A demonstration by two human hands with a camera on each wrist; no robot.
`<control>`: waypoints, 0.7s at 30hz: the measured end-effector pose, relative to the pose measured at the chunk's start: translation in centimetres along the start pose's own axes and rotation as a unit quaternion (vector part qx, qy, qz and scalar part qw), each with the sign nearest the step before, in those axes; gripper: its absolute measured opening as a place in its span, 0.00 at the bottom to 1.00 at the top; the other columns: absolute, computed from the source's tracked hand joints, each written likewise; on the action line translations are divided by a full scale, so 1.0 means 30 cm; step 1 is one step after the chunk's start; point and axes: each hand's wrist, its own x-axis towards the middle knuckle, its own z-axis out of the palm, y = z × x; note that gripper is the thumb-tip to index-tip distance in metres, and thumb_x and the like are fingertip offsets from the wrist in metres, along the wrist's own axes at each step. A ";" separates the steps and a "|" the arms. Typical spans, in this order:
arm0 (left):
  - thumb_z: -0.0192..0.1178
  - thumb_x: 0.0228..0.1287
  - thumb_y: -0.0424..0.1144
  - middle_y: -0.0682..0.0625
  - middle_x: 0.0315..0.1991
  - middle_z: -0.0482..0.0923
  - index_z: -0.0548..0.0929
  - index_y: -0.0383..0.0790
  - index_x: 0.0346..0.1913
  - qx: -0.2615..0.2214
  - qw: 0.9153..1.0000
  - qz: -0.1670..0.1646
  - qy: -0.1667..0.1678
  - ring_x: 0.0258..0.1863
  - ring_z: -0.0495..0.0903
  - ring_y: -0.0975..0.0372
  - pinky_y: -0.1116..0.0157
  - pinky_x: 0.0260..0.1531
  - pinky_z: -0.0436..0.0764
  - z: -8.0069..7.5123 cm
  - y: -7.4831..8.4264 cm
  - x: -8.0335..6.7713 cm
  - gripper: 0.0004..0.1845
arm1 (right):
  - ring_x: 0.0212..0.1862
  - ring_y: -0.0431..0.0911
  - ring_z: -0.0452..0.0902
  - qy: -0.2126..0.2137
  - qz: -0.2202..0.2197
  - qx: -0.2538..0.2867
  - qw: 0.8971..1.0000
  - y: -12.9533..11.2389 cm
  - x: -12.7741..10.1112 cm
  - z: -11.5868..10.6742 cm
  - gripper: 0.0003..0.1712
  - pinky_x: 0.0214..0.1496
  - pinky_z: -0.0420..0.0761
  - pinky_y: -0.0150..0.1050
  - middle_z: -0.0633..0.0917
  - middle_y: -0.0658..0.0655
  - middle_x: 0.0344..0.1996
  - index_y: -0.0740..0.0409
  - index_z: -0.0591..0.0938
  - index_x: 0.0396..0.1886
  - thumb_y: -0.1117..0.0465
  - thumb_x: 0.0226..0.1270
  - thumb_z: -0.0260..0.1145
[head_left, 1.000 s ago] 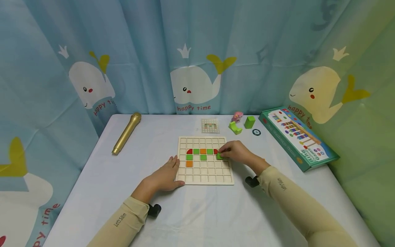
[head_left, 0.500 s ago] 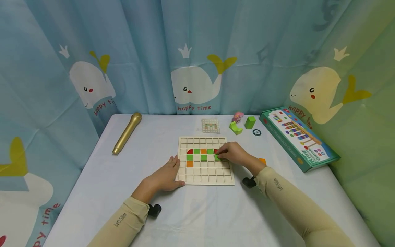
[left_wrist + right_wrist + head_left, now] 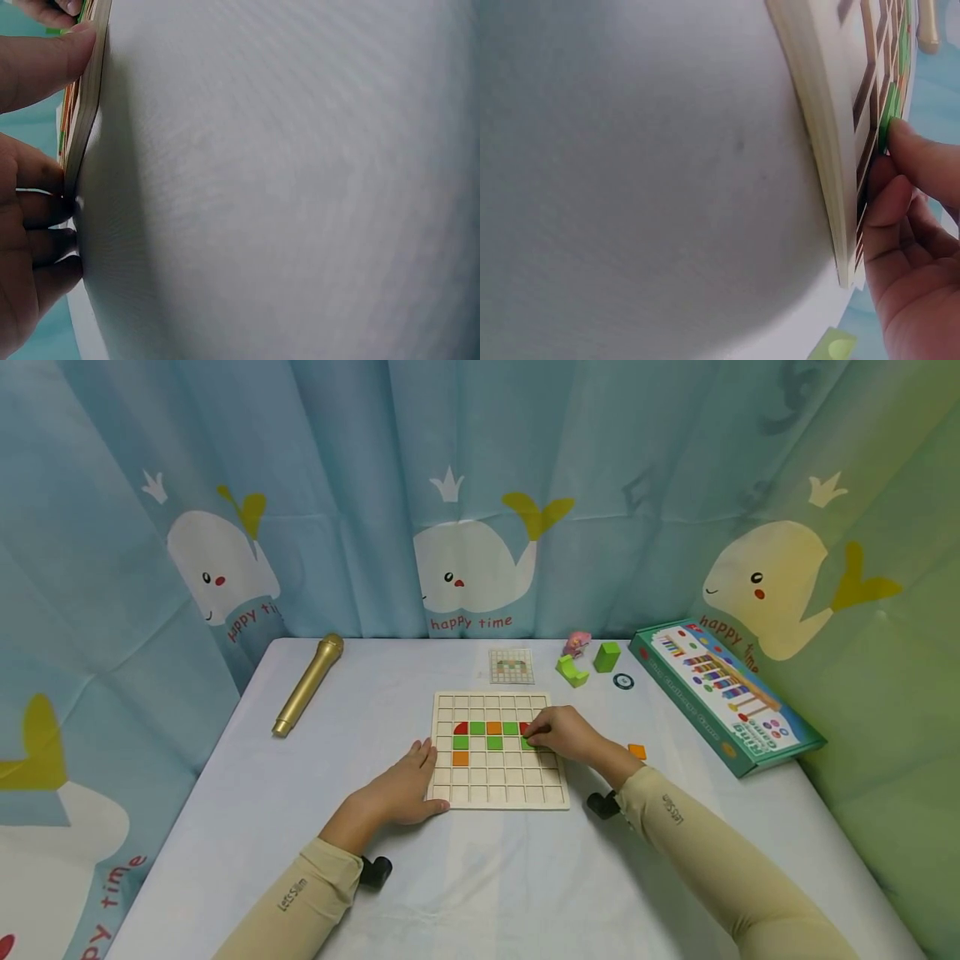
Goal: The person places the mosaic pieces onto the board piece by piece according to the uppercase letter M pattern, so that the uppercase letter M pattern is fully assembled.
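A wooden grid board (image 3: 498, 781) lies on the table, with red, green and orange tiles set in its upper rows. My right hand (image 3: 566, 732) is over the board's right side, pinching a green tile (image 3: 889, 112) between thumb and finger. In the head view those fingers partly cover that tile and the red tile (image 3: 523, 727) above it. My left hand (image 3: 405, 783) rests against the board's left side, fingers fairly straight along the edge and thumb (image 3: 64, 56) at the near corner.
An orange tile (image 3: 637, 752) lies beside my right wrist. Behind the board are a pattern card (image 3: 512, 667), green blocks (image 3: 607, 657), a pink figure (image 3: 577, 644) and a round token (image 3: 623, 682). A gold microphone (image 3: 309, 685) lies left, a game box (image 3: 726, 697) right.
My right hand has shifted slightly left and lowered the green tile toward the board's grid. The orange tile beside the wrist has come into fuller view. My left hand has stayed still.
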 end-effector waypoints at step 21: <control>0.63 0.68 0.58 0.35 0.80 0.43 0.51 0.25 0.77 -0.005 1.000 0.000 0.000 0.79 0.43 0.46 0.53 0.74 0.54 -0.009 0.008 -0.009 0.52 | 0.39 0.45 0.79 0.037 -0.004 0.025 0.999 0.064 -0.073 -0.064 0.06 0.41 0.80 0.40 0.87 0.53 0.39 0.58 0.91 0.40 0.65 0.64 0.73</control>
